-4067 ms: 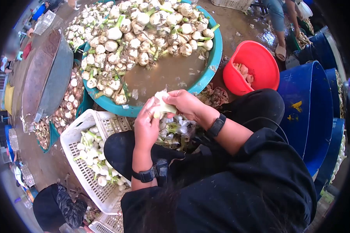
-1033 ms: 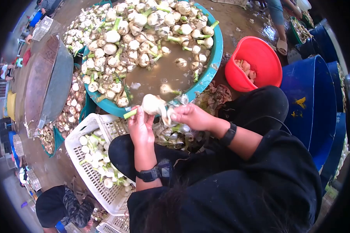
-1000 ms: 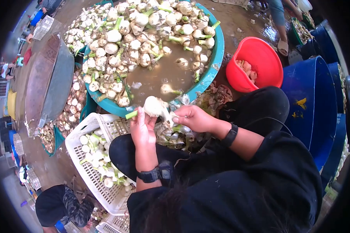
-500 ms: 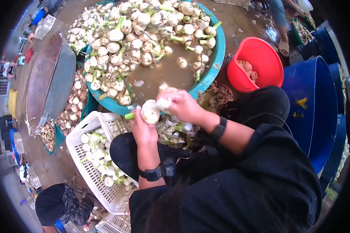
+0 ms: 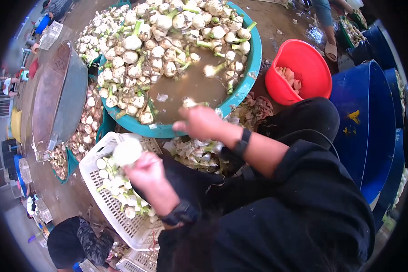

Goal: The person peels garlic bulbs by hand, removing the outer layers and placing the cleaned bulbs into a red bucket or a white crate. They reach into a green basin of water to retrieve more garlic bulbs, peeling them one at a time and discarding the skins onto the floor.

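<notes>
Head view, seated person at work. The left hand [image 5: 146, 171] is clamped on a round white peeled bulb [image 5: 127, 152] and holds it over the white plastic lattice crate [image 5: 115, 215], which carries other peeled bulbs. The right hand [image 5: 198, 121] is well apart from the left, at the near rim of the large round teal plastic basin [image 5: 254, 59]. It is blurred, so its grip cannot be told. The basin holds muddy water and a heap of unpeeled bulbs with green stalks [image 5: 158, 36]. A pile of pale peelings [image 5: 192, 152] lies between the knees. A red plastic bucket [image 5: 315, 68] stands just beside the basin, next to a blue plastic barrel [image 5: 367, 118].
</notes>
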The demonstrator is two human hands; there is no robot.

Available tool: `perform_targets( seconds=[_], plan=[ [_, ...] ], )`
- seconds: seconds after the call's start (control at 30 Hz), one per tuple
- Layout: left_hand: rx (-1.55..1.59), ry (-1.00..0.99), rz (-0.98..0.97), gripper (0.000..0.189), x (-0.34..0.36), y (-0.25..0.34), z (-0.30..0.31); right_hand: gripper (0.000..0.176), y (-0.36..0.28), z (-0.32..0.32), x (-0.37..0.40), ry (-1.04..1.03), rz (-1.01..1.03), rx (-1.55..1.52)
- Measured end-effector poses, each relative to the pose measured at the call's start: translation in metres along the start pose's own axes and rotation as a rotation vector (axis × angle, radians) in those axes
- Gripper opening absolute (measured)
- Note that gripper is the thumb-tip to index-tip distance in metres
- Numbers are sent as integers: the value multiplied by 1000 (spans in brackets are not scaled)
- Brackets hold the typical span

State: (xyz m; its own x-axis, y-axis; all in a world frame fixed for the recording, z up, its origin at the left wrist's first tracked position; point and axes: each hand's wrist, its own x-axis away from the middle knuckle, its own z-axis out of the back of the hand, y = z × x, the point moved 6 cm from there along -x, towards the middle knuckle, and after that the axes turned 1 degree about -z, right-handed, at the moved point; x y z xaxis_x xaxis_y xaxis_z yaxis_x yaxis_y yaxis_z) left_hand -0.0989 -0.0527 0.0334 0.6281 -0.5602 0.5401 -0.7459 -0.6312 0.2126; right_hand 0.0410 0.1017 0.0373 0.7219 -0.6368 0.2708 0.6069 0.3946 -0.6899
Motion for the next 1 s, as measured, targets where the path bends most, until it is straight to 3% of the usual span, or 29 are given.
perform_targets(
  seconds=[0.07,0.13,0.2,0.3,0.33,0.4,0.47,0.53,0.6,0.67,0.73,0.77,0.8,0.83,0.87,0.9,0.93,0.97,1.0],
  plan=[
    [191,-111,-286,49,22,48,-17,50,47,-13,-47,184,-101,291],
    [32,-121,-326,49,38,41,-38,47,71,-29,-66,-135,-296,237],
    [-199,-217,-98,48,5,20,-17,43,113,-98,-113,-246,-104,130],
    [-659,289,19,47,-7,-51,2,39,63,-57,-75,-180,-193,-39],
    [-754,420,101,47,-15,-62,16,33,45,-47,-61,-126,-90,-120],
    [-831,203,242,48,-29,-79,15,35,19,-36,-26,-88,234,-181],
    [-808,149,238,45,-32,-89,15,23,0,-18,6,-48,228,-30],
    [-998,74,126,30,-31,-91,8,24,-4,-10,15,-53,308,98],
    [-949,53,161,28,-29,-94,12,25,-6,-11,19,-73,308,211],
    [-902,30,183,25,-30,-91,15,27,4,-20,11,34,339,201],
    [-853,-192,297,29,-29,-96,7,26,29,-37,10,-370,-277,-807],
    [-853,-194,294,29,-29,-95,9,30,31,-41,16,-429,-408,-961],
    [-865,-254,233,33,-26,-93,1,30,31,-39,19,-427,-405,-961],
    [-878,-316,175,37,-23,-92,-6,28,29,-34,19,-372,-363,-1067],
    [-858,-370,238,42,-26,-88,-8,27,28,-29,21,-312,-321,-1172],
    [-1104,-346,231,44,-24,-90,-10,24,24,-17,23,-135,-133,-951],
    [-1349,-318,219,46,-18,-90,-18,24,29,-19,22,-128,-135,-952],
    [-1732,-263,332,49,-10,-90,-21,23,29,-7,20,90,94,-633],
    [-1734,-266,332,49,-9,-91,-15,22,21,2,24,297,314,-300]
  ],
)
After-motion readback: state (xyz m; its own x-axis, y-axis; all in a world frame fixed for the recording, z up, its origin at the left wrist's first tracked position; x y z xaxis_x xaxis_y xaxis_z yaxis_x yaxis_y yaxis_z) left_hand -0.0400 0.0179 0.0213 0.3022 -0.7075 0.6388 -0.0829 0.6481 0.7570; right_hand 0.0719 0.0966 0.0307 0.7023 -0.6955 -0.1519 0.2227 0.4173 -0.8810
